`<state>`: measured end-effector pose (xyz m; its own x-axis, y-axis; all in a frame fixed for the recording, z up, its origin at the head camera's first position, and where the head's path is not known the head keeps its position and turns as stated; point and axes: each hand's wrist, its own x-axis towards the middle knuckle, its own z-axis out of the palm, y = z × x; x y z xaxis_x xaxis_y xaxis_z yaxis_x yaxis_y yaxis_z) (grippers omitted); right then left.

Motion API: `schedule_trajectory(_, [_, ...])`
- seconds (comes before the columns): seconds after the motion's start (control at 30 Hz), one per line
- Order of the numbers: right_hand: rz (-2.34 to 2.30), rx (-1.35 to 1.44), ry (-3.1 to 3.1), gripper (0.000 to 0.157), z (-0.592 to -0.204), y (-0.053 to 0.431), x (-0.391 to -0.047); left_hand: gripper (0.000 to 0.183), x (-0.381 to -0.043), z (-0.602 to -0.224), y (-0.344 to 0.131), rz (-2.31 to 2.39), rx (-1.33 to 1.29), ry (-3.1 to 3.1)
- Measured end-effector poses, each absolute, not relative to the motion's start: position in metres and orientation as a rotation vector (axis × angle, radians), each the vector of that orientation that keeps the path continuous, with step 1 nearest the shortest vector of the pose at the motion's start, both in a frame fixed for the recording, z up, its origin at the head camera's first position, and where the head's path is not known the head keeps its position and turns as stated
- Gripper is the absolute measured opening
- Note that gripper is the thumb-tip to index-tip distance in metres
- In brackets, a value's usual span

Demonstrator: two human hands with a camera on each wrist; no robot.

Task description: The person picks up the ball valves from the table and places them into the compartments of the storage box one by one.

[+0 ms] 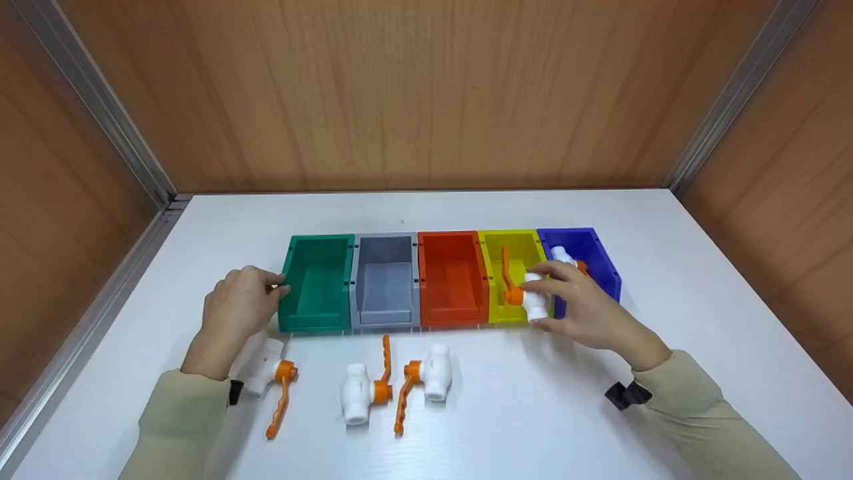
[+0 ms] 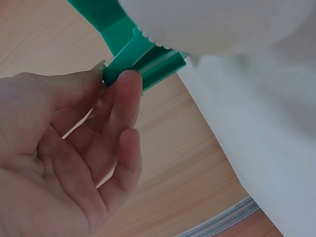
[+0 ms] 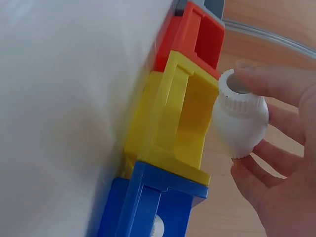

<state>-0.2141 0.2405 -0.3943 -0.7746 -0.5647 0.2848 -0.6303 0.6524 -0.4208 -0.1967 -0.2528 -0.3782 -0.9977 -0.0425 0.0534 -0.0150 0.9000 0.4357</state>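
Note:
A white ball valve (image 1: 535, 301) with an orange lever is pinched between the thumb and fingers of my right hand (image 1: 583, 308), over the front of the yellow bin (image 1: 493, 267). In the right wrist view the valve body (image 3: 240, 121) is gripped at its two ends, apart from the bins. My left hand (image 1: 240, 303) pinches the left wall of the green bin (image 1: 288, 313); the left wrist view shows thumb and forefinger on the green edge (image 2: 121, 61). Another valve (image 1: 561, 255) lies in the blue bin (image 1: 608, 277), partly hidden by my right hand.
Three more white valves lie on the white table (image 1: 506, 413): one beside my left wrist (image 1: 266, 367), two near the middle, a left one (image 1: 356, 393) and a right one (image 1: 436, 373). Grey (image 1: 385, 313) and red (image 1: 453, 317) bins stand between green and yellow. Wooden walls (image 1: 426, 93) enclose the table.

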Motion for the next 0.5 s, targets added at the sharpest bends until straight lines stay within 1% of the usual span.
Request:
schedule_trajectory(0.23, [0.725,0.877,-2.821,0.051,-0.393,0.232,-0.235,0.036,-0.197,-0.378,-0.252,-0.68,0.071,-3.024])
schedule_trajectory(0.5, [0.718,0.772,-2.887,0.049,-0.401,0.227,-0.253,0.036,-0.197,-0.378,-0.25,-0.675,0.06,-3.022])
